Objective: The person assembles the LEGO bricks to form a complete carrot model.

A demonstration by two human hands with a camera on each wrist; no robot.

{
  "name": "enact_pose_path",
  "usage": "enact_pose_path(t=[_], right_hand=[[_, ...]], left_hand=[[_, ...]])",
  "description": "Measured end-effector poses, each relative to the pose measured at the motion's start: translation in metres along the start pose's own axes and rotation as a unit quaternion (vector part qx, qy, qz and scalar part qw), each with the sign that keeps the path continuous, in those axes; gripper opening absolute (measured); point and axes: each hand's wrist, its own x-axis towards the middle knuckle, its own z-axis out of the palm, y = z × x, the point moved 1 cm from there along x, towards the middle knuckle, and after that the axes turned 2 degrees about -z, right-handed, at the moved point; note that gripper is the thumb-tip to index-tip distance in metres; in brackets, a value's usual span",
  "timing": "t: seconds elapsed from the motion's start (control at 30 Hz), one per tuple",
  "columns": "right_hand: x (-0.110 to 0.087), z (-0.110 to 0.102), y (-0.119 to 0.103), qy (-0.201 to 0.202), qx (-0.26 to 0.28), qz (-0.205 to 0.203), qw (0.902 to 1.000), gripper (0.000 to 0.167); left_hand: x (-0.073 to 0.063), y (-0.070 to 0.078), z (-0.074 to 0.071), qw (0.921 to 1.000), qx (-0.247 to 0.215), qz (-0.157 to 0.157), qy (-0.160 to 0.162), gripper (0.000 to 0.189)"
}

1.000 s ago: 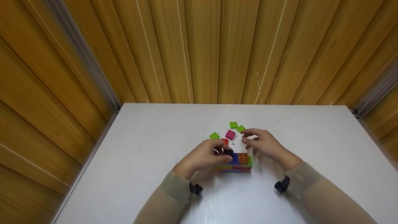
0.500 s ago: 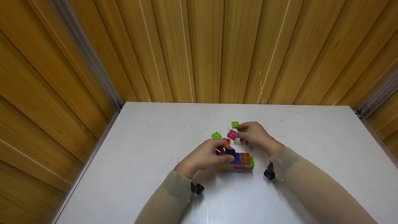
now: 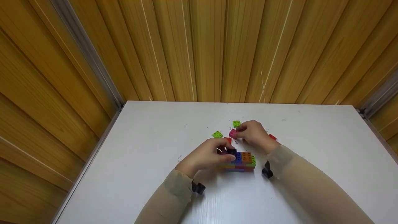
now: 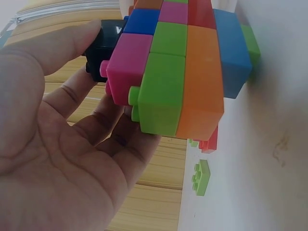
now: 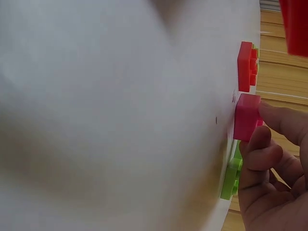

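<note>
My left hand [image 3: 207,157] pinches a black brick [image 4: 102,50] between thumb and fingers, at the top of a stack of coloured building bricks [image 4: 163,91]. Other left fingers lie along the stack's studded side. The stack stands on the white table and has blue, orange, green, pink and red bricks. Beyond it, my right hand [image 3: 254,133] has its thumb and fingers at a loose pink brick [image 5: 247,117], which sits on the table. In the head view, those fingers cover part of the pink brick.
Loose green bricks lie near the pink one, a far one [image 3: 236,123] and a left one [image 3: 217,134]. A red brick [image 3: 228,140] is partly behind my left hand. Another red piece [image 3: 272,137] shows beyond my right wrist. Wooden panels rise behind the table [image 3: 161,124].
My right hand has moved left and away from me, from beside the loose bricks to the pink brick, which it now grips. The left hand keeps its hold on the black brick.
</note>
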Motion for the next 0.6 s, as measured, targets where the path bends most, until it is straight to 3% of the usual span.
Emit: enact_pose_path(t=[0.3, 0.6], right_hand=[[-0.012, -0.009, 0.005, 0.004, 0.026, -0.012, 0.9996, 0.042], [-0.039, -0.026, 0.003, 0.017, 0.078, -0.058, 0.9951, 0.041]], left_hand=[[0.001, 0.0, 0.0, 0.9999, -0.002, -0.013, -0.006, 0.02], [0.001, 0.001, -0.002, 0.9998, -0.004, -0.019, -0.007, 0.021]])
